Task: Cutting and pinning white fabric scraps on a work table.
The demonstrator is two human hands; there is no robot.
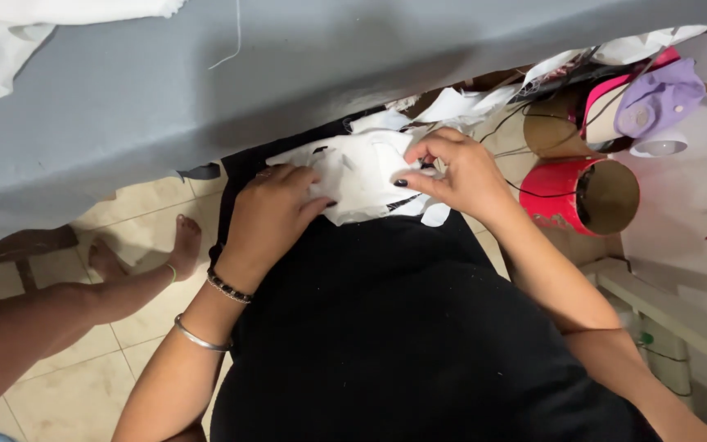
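Note:
Several white fabric scraps (362,172) lie on my lap, on black cloth (386,327). My left hand (276,209) rests flat on the left side of the scraps, fingers pressing down on them. My right hand (460,172) pinches the right edge of the white pieces between thumb and fingers; the nails are dark. A beaded bracelet and a metal bangle (202,337) sit on my left wrist. More white scraps (460,105) trail up toward the grey cloth.
A large grey cloth (247,74) hangs across the top. To the right stand a red cardboard tube (587,196), a brown tube (554,123) and a purple item (656,98). Another person's leg and bare foot (177,250) rest on the tiled floor at left.

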